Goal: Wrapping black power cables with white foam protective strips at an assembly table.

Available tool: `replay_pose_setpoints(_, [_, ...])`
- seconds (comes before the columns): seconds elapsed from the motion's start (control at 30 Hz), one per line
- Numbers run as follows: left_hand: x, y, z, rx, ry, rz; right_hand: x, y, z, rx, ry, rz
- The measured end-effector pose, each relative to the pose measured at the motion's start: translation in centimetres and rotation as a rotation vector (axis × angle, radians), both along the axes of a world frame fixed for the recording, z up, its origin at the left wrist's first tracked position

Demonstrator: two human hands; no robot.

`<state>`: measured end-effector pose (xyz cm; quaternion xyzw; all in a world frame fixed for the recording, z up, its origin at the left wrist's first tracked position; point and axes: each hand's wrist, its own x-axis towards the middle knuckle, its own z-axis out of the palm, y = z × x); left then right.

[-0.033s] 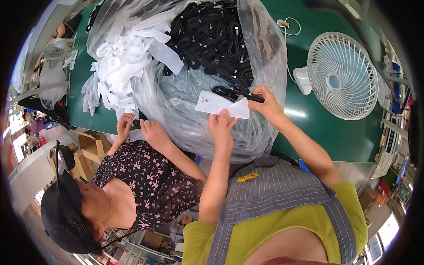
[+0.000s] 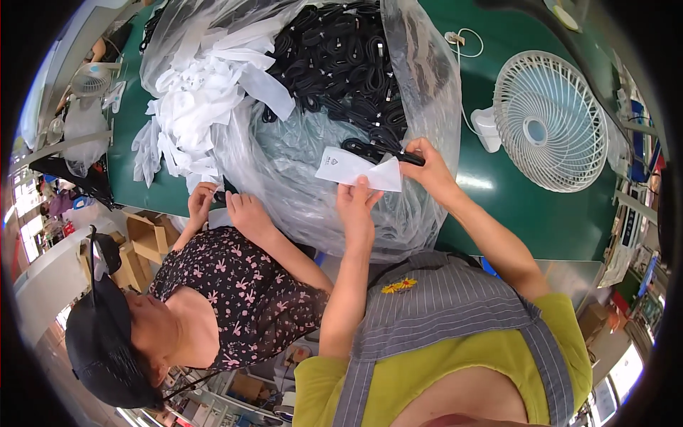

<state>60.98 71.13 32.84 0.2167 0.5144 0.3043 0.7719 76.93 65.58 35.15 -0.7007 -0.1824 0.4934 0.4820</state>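
My left hand (image 2: 356, 206) pinches the lower edge of a small white pouch (image 2: 356, 169). My right hand (image 2: 429, 167) grips a coiled black cable (image 2: 395, 153) at the pouch's right end. Both hands hover over a big clear plastic bag (image 2: 313, 192) spread on the green table (image 2: 548, 217). Inside the bag lie a heap of several coiled black cables (image 2: 341, 57) and, to the left, a pile of white pouches (image 2: 206, 92).
A co-worker in a floral top (image 2: 235, 292) sits at my left, with both hands (image 2: 228, 203) at the bag's near edge. A white desk fan (image 2: 548, 121) stands on the table at the right. A white cord (image 2: 466, 43) lies behind the bag.
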Motion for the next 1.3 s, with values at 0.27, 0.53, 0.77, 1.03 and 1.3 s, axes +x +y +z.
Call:
replay_pose_setpoints(0.27, [-1.9, -1.1, 3.5, 0.887, 0.749, -0.23, 0.0, -1.0, -0.6, 0.1, -0.191, 0.019])
replay_pose_setpoints(0.53, [0.9, 0.6, 1.1, 1.495, 0.615, -0.587, -0.1, -1.0, -0.5, 0.078, 0.028, 0.022])
replay_pose_setpoints(0.77, [1.6, 1.2, -0.1, 1.446, 0.69, -0.423, 1.1, -3.6, 0.8, 0.018, -0.295, 0.078])
replay_pose_setpoints(1.03, [1.5, 1.2, -0.5, 1.418, 0.577, -0.588, 1.9, -6.6, 1.7, 0.019, -0.406, 0.211])
replay_pose_setpoints(1.3, [0.3, 0.9, -3.2, 1.622, 0.674, -0.845, 1.6, -8.8, 0.7, -0.122, -0.342, 0.224])
